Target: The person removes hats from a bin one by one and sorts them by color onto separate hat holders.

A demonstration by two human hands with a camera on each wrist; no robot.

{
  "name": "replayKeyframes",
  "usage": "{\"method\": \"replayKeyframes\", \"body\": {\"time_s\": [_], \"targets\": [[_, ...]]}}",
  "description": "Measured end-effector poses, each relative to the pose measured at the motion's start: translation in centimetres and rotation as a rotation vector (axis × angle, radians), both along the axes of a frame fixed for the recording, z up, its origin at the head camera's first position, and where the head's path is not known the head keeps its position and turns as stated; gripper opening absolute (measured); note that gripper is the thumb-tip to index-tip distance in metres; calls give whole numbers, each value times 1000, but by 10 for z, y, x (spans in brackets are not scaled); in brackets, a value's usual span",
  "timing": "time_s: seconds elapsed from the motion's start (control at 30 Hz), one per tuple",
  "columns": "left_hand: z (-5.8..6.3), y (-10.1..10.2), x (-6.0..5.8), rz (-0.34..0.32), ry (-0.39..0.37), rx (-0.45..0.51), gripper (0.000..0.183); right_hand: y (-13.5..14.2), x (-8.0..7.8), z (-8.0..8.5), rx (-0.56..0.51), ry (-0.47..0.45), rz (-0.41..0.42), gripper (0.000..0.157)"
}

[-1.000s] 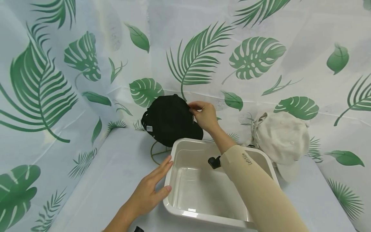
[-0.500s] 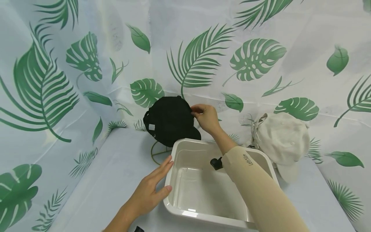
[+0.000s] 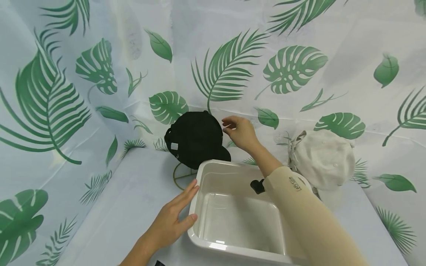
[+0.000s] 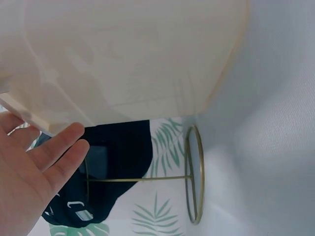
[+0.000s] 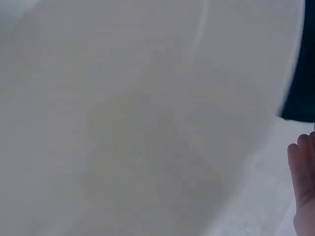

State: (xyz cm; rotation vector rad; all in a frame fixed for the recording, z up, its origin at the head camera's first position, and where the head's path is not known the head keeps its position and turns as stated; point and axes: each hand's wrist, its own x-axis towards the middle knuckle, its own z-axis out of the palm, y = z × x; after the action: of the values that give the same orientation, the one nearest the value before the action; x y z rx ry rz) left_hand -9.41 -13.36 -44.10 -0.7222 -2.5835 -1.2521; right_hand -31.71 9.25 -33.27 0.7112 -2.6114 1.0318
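A black baseball cap [image 3: 196, 138] sits on a gold wire stand [image 4: 142, 179] at the back, its brim turned toward the right. Just off the cap's right side is my right hand [image 3: 242, 133], with loosely bent fingers and nothing visible between them. My left hand [image 3: 169, 221] rests against the left rim of a cream plastic basin [image 3: 229, 181], fingers extended. In the left wrist view, those straight fingers lie along the basin's edge, with the cap behind. The right wrist view shows mostly the basin's blurred wall, plus part of the dark cap.
A cream baseball cap [image 3: 324, 159] stands behind the basin on the right. Leaf-printed white sheeting [image 3: 233, 22] forms the walls around the table. Inside the basin's far side, a small black object [image 3: 257, 186] appears beside my right sleeve.
My right hand has let go of the black cap's edge and drawn back slightly to the right. The cap has turned a little; the left hand stays at the rim.
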Motion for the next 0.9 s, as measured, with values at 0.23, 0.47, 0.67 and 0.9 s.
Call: {"method": "replayKeyframes", "body": {"time_s": [0.23,0.47,0.67,0.9], "targets": [[0,-5,0,7,38,-36,66,20,19,29,81,8,2,25],[2,-10,-2,9,55,-53,67,45,38,47,139,59,-21,27],[7,-14,-3,13,63,-72,66,72,57,53,165,47,-47,30],[19,-26,-6,42,85,-117,67,111,91,55,171,125,-95,36]]}}
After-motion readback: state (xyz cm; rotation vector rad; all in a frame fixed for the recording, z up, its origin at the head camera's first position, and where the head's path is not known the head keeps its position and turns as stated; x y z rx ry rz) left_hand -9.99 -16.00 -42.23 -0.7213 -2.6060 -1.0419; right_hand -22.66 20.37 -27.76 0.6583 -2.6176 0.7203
